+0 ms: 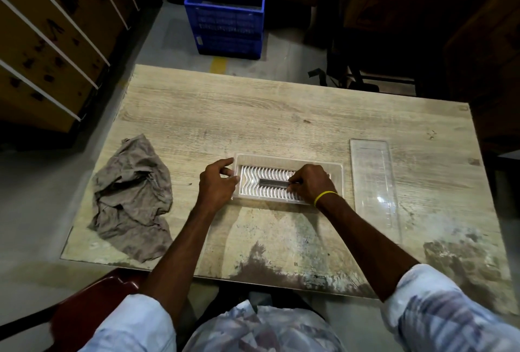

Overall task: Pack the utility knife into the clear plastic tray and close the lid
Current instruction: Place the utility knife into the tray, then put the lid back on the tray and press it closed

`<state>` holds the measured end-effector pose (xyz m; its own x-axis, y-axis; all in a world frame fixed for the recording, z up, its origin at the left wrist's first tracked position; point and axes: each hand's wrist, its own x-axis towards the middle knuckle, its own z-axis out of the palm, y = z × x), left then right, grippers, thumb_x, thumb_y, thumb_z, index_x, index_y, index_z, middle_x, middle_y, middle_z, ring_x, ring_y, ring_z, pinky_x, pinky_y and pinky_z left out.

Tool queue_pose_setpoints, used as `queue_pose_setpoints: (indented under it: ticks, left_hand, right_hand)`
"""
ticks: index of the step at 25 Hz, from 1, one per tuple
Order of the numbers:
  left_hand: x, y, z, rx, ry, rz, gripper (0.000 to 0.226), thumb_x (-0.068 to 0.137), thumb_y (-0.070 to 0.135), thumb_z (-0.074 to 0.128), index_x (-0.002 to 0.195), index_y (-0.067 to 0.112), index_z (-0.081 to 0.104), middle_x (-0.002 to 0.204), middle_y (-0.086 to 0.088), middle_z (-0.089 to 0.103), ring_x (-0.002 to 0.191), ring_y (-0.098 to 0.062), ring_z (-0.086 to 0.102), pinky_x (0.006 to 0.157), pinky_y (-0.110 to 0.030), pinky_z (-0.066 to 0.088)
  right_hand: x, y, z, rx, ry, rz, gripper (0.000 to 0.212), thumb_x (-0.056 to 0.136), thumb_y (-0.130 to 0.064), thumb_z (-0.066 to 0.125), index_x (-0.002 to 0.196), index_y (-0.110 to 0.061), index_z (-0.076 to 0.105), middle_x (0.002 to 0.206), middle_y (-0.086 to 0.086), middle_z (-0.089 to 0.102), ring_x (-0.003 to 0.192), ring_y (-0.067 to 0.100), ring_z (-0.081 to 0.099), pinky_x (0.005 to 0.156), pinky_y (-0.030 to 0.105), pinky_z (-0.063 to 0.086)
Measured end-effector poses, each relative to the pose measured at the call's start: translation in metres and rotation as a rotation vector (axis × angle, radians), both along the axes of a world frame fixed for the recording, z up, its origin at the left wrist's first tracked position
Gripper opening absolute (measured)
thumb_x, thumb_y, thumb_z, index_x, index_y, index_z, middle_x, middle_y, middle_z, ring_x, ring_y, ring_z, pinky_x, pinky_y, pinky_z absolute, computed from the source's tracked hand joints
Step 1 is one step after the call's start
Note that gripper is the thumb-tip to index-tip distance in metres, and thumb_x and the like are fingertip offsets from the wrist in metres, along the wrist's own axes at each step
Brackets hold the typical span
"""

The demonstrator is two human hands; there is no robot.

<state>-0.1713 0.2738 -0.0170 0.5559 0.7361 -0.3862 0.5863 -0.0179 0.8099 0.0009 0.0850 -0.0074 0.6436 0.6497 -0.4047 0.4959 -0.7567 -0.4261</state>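
Note:
A clear plastic tray (pixel 336 171) with a wavy ribbed inside lies at the middle of the wooden table. A dark grey utility knife (pixel 272 182) rests lengthwise in the tray's centre channel. My right hand (pixel 311 183), with a yellow band at the wrist, pinches the knife's right end. My left hand (pixel 218 183) holds the tray's left edge, fingers curled on the rim. The clear lid (pixel 375 185) lies flat on the table to the right of the tray, apart from it.
A crumpled grey-brown cloth (pixel 133 197) lies on the table's left part. A blue plastic crate (pixel 226 14) stands on the floor beyond the table (pixel 253 115). Shelving runs along the left. A dark red chair (pixel 92 304) sits at the near left.

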Motion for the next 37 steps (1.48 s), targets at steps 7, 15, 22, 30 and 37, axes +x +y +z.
queue_pose_setpoints:
  ticks: [7,15,22,30,37]
  left_hand:
    - [-0.001,-0.002,-0.001,-0.023,0.005,0.012,0.053,0.080,0.004,0.080,0.129,0.020,0.066,0.084,0.001,0.065,0.050,-0.005,0.062,0.051,-0.038,0.062]
    - [-0.003,-0.001,-0.003,-0.037,0.004,0.010,0.055,0.081,0.005,0.079,0.131,0.023,0.065,0.087,-0.003,0.066,0.061,-0.022,0.067,0.050,-0.043,0.062]
    - [-0.005,0.001,-0.008,-0.037,0.017,0.021,0.056,0.080,0.005,0.080,0.131,0.023,0.065,0.086,-0.004,0.068,0.061,-0.023,0.067,0.055,-0.049,0.063]
    - [-0.001,-0.001,-0.003,-0.013,0.005,-0.018,0.056,0.080,0.003,0.080,0.130,0.021,0.065,0.082,-0.002,0.068,0.056,-0.020,0.066,0.049,-0.045,0.062]
    - [-0.001,-0.002,0.003,0.007,-0.001,-0.038,0.056,0.080,0.003,0.080,0.132,0.019,0.064,0.081,-0.002,0.068,0.056,-0.016,0.064,0.037,-0.024,0.052]
  right_hand:
    - [0.002,0.000,-0.001,0.022,-0.030,0.072,0.026,0.081,-0.024,0.077,0.105,-0.014,0.078,0.107,0.012,0.076,0.105,0.029,0.067,0.085,0.026,0.046]
    - [-0.001,-0.009,0.026,0.433,0.136,-0.394,0.024,0.069,-0.010,0.086,0.092,-0.008,0.079,0.089,0.010,0.078,0.072,0.005,0.071,0.067,0.011,0.051]
    - [0.007,-0.110,0.042,0.607,-0.014,-0.944,0.016,0.067,-0.014,0.087,0.076,-0.021,0.075,0.074,-0.002,0.074,0.071,0.013,0.071,0.080,0.031,0.058]
    - [-0.013,-0.158,-0.006,0.116,0.040,-0.945,0.029,0.062,-0.037,0.090,0.070,-0.018,0.069,0.068,-0.001,0.069,0.083,0.027,0.071,0.074,0.026,0.048]
    - [-0.014,-0.157,-0.020,0.007,0.010,-0.894,0.027,0.068,-0.041,0.084,0.068,-0.020,0.068,0.077,0.001,0.074,0.084,0.028,0.070,0.082,0.037,0.055]
